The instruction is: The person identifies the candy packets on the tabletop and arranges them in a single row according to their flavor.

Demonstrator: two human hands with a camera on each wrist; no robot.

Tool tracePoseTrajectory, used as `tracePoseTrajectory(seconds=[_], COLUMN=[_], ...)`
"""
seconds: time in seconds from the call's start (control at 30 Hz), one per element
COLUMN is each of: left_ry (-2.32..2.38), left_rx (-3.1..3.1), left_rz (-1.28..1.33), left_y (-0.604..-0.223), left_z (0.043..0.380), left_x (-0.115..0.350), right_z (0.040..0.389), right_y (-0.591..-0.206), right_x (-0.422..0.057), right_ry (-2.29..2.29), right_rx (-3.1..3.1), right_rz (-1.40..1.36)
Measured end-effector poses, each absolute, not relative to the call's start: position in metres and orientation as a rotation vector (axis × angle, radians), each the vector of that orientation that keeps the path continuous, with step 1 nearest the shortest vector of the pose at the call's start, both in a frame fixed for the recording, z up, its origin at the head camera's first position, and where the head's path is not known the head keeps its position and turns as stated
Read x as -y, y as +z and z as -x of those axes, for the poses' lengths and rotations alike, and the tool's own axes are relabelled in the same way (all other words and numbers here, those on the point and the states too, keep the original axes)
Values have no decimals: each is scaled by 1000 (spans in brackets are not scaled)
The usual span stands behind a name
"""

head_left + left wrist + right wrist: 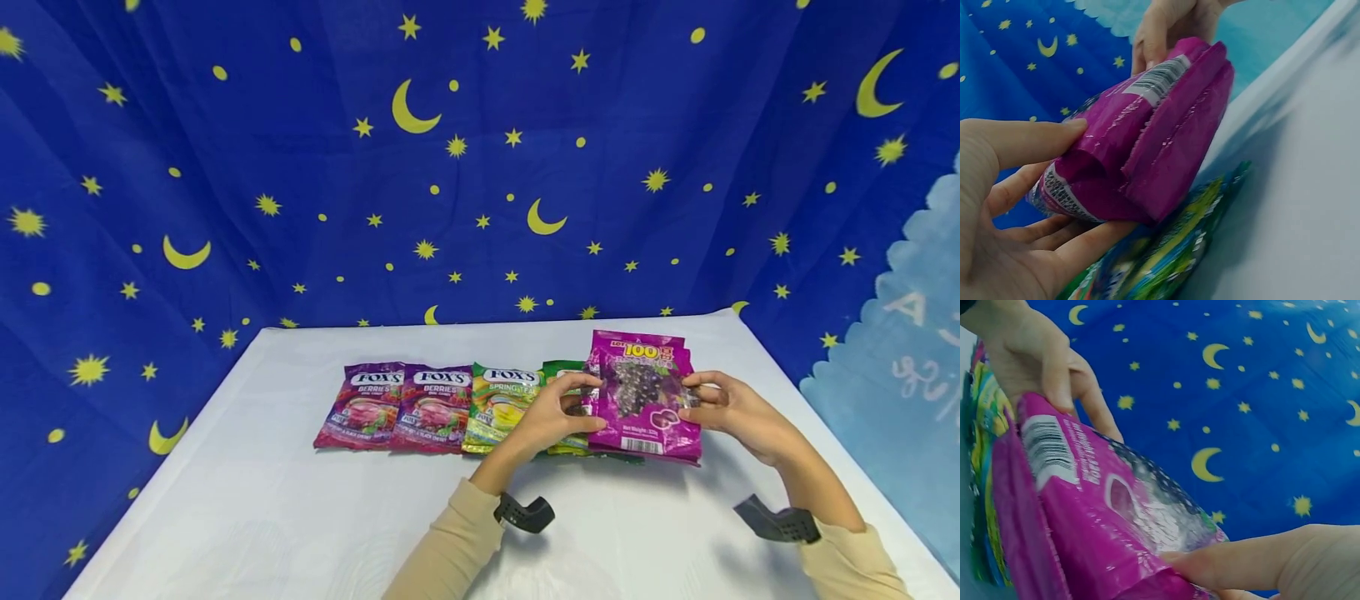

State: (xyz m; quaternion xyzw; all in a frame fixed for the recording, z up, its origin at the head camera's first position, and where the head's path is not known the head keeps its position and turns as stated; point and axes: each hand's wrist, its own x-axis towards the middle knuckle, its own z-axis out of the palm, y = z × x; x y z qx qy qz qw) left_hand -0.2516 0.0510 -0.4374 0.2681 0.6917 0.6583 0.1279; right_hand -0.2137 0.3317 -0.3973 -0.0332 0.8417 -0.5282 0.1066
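A purple candy bag (pixel 637 408) marked 100, with grapes printed on it, is held up at the right of the row of bags. Another purple edge shows just behind it, so there may be two bags together. My left hand (pixel 546 418) grips its left side, thumb in front and fingers behind. On the opposite side my right hand (pixel 742 417) pinches the bag's edge between thumb and fingers. Behind and below, a green candy bag (pixel 564 367) is largely hidden by the purple one. In the left wrist view, the purple bag (pixel 1147 131) is tilted above green packaging (pixel 1179 244).
Left of my hands, a green Spring Tea bag (pixel 504 392) and two purple-red Berries bags (pixel 437 408) lie side by side on the white table (pixel 285 517). A blue star-and-moon cloth (pixel 480 175) hangs behind; light blue cloth (pixel 900 392) hangs at right.
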Motion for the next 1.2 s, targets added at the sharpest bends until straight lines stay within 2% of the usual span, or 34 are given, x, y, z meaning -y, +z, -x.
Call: tracePoseTrajectory(seconds=[0.33, 0.63, 1.2], left_ry=[1839, 1691, 1832], left_rx=[-2102, -2264, -2109], left_rz=[-738, -694, -497], left_y=[-441, -443, -449], left_z=[245, 243, 246], left_x=[-90, -113, -118], right_z=[215, 220, 230], right_y=[-411, -422, -436], right_x=[-374, -390, -398], right_ry=[-1545, -1603, -1660], right_rx=[-2434, -2373, -2263], right_rz=[63, -56, -104])
